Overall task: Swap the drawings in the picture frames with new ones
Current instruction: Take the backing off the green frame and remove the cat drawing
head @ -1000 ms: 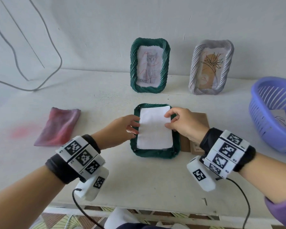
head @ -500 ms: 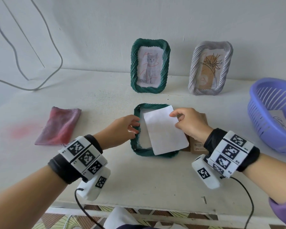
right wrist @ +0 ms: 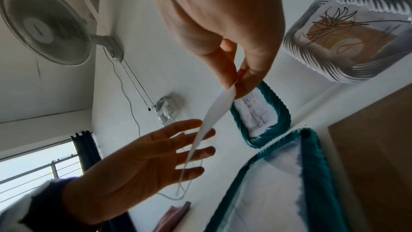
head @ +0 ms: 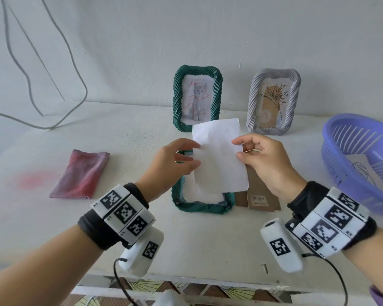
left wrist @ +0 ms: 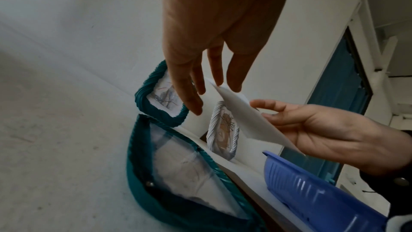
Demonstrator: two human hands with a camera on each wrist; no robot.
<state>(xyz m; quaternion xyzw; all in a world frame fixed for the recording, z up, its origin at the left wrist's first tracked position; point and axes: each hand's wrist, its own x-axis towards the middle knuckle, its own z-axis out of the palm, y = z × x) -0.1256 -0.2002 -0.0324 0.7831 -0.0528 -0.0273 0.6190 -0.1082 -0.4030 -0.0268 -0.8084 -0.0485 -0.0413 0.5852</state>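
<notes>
My right hand pinches the right edge of a white sheet, blank side toward me, and holds it up above the table. In the right wrist view the thumb and finger nip the sheet edge-on. My left hand is open with straight fingers at the sheet's left edge; whether it touches is unclear. Below, a green frame lies face down with its back off. A brown backing board lies to its right. A green cat frame and a grey frame stand by the wall.
A purple basket at the right holds another drawing. A red cloth lies at the left. A grey cable hangs down the wall at the back left. The table's front edge is close to my wrists.
My right hand has lifted the white sheet out of the lying green frame and raised it. My left hand has left the frame's edge and come up beside the sheet.
</notes>
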